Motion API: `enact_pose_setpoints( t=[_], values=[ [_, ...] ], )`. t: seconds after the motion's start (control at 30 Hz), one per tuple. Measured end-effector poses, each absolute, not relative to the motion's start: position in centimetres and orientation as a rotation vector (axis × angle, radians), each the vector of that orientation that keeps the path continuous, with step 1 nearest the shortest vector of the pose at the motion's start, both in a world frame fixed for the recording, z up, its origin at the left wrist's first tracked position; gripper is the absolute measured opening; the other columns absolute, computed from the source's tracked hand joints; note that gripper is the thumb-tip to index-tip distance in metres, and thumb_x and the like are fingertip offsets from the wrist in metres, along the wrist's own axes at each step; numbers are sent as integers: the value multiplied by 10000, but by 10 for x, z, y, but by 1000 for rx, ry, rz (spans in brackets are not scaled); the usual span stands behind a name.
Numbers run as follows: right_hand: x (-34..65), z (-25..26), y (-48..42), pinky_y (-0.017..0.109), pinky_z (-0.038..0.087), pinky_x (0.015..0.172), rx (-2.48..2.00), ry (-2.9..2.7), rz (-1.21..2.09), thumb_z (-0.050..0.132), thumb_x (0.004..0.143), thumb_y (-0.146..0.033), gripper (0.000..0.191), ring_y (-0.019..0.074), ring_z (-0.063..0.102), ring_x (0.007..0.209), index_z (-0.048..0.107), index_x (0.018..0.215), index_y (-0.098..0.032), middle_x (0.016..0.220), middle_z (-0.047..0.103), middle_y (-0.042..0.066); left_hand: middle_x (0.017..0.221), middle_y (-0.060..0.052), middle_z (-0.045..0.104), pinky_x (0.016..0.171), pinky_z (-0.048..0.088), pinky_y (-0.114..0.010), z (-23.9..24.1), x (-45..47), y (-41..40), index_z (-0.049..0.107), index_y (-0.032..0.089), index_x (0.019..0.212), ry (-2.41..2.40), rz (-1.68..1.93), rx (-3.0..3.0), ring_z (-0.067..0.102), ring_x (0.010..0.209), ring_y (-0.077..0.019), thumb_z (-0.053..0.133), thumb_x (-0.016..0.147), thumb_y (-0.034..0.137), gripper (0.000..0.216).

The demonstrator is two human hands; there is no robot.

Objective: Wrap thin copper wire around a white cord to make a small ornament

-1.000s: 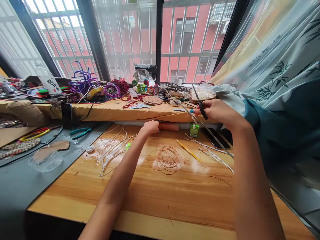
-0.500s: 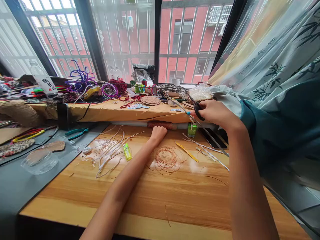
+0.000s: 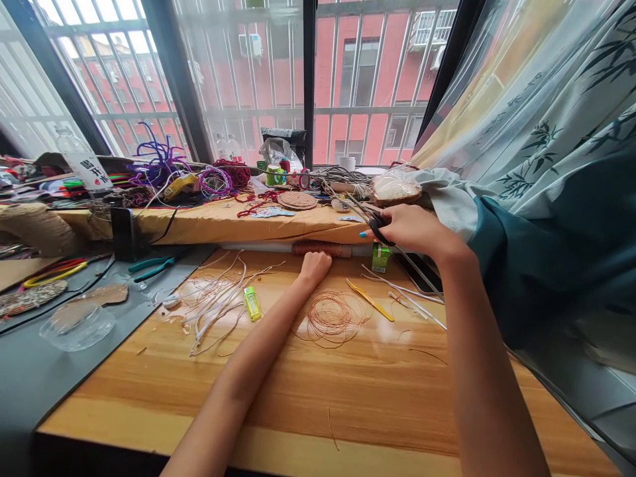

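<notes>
My right hand (image 3: 412, 228) is raised at the edge of the ledge, its fingers through the black handles of a pair of scissors (image 3: 378, 232). The blades point up and left over the cluttered ledge. A pale cord (image 3: 420, 270) runs below this hand toward the table. My left hand (image 3: 316, 266) rests closed on the table, right by a spool of reddish-brown thread (image 3: 338, 250); whatever its fingers hold is hidden. Nearer to me lies a loose coil of thin copper-coloured thread (image 3: 332, 315), with yellow tweezers (image 3: 370, 299) on its right.
A lighter (image 3: 252, 303) and tangled white cords (image 3: 218, 311) lie left of my left arm. Behind my right wrist are a small green box (image 3: 380, 257) and a dark phone (image 3: 417, 273). Teal pliers (image 3: 152, 266) lie on the grey mat. Yarn and a cork disc (image 3: 297, 200) cover the ledge.
My right hand has shifted left and slightly down with the scissors, whose blades now reach farther over the ledge. My left hand has stayed in place.
</notes>
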State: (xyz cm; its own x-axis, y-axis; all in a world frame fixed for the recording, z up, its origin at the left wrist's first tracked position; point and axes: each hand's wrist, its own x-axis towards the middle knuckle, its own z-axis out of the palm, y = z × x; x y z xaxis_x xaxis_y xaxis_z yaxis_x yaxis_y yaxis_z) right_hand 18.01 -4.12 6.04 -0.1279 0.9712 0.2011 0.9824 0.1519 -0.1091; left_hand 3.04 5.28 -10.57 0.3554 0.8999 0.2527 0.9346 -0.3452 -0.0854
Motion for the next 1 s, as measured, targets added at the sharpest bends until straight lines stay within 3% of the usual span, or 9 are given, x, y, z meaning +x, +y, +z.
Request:
enact_pose_setpoints(
  t=[0.23, 0.37, 0.43, 0.57, 0.7, 0.87, 1.0],
  values=[
    [181, 60, -41, 229, 326, 505, -1975, -2257, -134, 463, 651, -493, 417, 188, 553, 689, 618, 829, -150, 837, 620, 92, 880, -190, 608, 672, 411, -303, -112, 33, 55, 614, 71, 897, -1716, -326, -2389, 581, 846, -239, 317, 803, 118, 316],
    [177, 59, -43, 228, 323, 493, -1970, -2332, -151, 453, 677, -435, 357, 171, 550, 672, 616, 823, -152, 822, 617, 80, 890, -149, 612, 659, 412, -302, -108, 29, 56, 599, 108, 894, -1788, -459, -2334, 586, 808, -219, 303, 824, 223, 325],
    [176, 56, -41, 230, 324, 488, -1991, -2423, -124, 460, 678, -433, 352, 168, 549, 663, 620, 807, -148, 800, 617, 79, 864, -105, 618, 642, 407, -269, -98, 27, 57, 591, 132, 859, -1818, -742, -2304, 581, 769, -181, 299, 825, 269, 325],
    [180, 43, -31, 248, 348, 505, -2152, -2571, -24, 517, 636, -472, 412, 181, 555, 670, 626, 832, -127, 805, 620, 95, 652, -16, 587, 594, 378, -182, -58, 26, 54, 583, 139, 713, -1609, -1638, -2296, 528, 619, -85, 320, 812, 269, 310],
    [184, 30, -20, 283, 382, 585, -2305, -2556, -5, 574, 587, -480, 453, 218, 562, 766, 620, 893, -149, 901, 617, 104, 562, 32, 492, 420, 292, -161, -7, 24, 34, 594, 154, 794, -1291, -2316, -2195, 384, 417, -32, 341, 806, 307, 296],
    [175, 22, -14, 355, 333, 768, -2375, -2467, -87, 567, 600, -485, 437, 236, 533, 900, 616, 909, -180, 980, 607, 91, 499, 44, 431, 347, 210, -177, 39, 15, -2, 621, 163, 789, -986, -2574, -2173, 289, 346, -13, 394, 793, 314, 273],
    [162, 8, -8, 352, 299, 785, -2309, -2386, -271, 524, 656, -384, 377, 233, 506, 948, 609, 937, -146, 985, 601, 113, 471, 34, 432, 332, 199, -186, 54, 11, -19, 639, 171, 784, -893, -2576, -2163, 306, 348, -14, 416, 787, 303, 259]
  ],
)
